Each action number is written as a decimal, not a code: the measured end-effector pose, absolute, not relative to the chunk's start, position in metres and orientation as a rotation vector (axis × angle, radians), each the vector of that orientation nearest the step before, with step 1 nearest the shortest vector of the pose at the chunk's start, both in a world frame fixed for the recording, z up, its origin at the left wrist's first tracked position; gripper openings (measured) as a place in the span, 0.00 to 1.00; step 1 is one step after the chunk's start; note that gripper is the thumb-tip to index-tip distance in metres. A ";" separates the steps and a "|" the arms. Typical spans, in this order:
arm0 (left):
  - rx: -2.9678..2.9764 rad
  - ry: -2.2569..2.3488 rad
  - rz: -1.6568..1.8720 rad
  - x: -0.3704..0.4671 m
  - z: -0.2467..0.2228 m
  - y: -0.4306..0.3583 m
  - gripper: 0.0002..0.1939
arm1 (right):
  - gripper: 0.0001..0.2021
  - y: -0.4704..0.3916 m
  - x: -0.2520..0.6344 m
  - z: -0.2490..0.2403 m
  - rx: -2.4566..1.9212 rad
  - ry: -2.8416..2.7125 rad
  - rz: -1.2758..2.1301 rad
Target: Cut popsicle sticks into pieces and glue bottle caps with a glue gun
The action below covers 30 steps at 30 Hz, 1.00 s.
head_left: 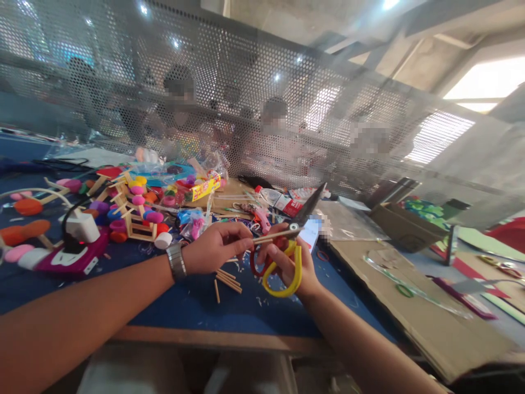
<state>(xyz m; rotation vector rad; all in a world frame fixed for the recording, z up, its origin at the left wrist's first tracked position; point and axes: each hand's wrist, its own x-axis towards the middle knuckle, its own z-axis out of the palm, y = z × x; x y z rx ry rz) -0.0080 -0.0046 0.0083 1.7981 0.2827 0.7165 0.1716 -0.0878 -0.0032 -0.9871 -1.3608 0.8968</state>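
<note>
My left hand point(223, 246), with a metal watch band on its wrist, pinches thin wooden sticks point(268, 237) that point to the right. In my right hand point(301, 268) is a pair of scissors point(299, 262) with one yellow and one red handle loop. Their dark blades tilt up and to the right, and the far ends of the sticks lie at the blades near the pivot. Whether the blades touch the sticks I cannot tell. Below my hands, several short cut sticks point(228, 280) lie on the blue tabletop point(262, 317).
Colourful clay pieces and a small stick structure point(135, 219) crowd the left, beside a purple power strip point(74, 257) with a white charger point(82, 227). A bottle point(279, 201) lies behind my hands. Cardboard point(394, 295) covers the right. A perforated metal screen point(229, 98) stands behind, people beyond it.
</note>
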 end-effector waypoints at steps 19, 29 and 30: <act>2.209 0.124 0.787 -0.007 0.009 -0.010 0.10 | 0.18 -0.089 0.166 0.000 -1.075 -1.339 1.068; 2.263 0.112 0.749 -0.007 0.007 -0.010 0.10 | 0.18 -0.088 0.169 -0.003 -1.064 -1.330 1.128; 2.273 0.122 0.744 -0.007 0.007 -0.010 0.11 | 0.18 -0.087 0.169 -0.004 -1.068 -1.328 1.135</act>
